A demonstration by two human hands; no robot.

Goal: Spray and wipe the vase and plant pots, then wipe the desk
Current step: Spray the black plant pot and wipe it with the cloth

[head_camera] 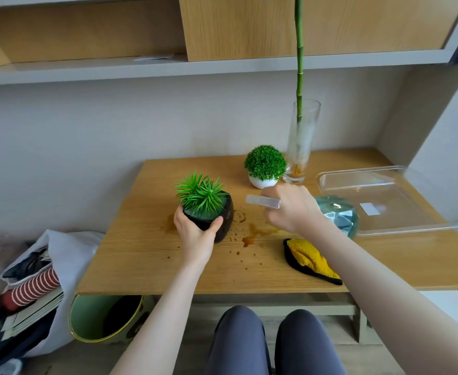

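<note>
No text, brand, number or sign can be read anywhere in the view. A small white label [369, 208] sits on the floor of the clear plastic tray [417, 223], but its face shows blank. Left of that tray, the spray bottle [263, 203] carries no legible marking, and a white sheet [152, 57] on the shelf far above it shows no readable print.

Single head-worn view, wide-angle, looking forward and down.
Camera is sitting above the person's knees, facing the desk [146, 266] and the wall behind it; both forearms are reaching in from the bottom edge, close up.
</note>
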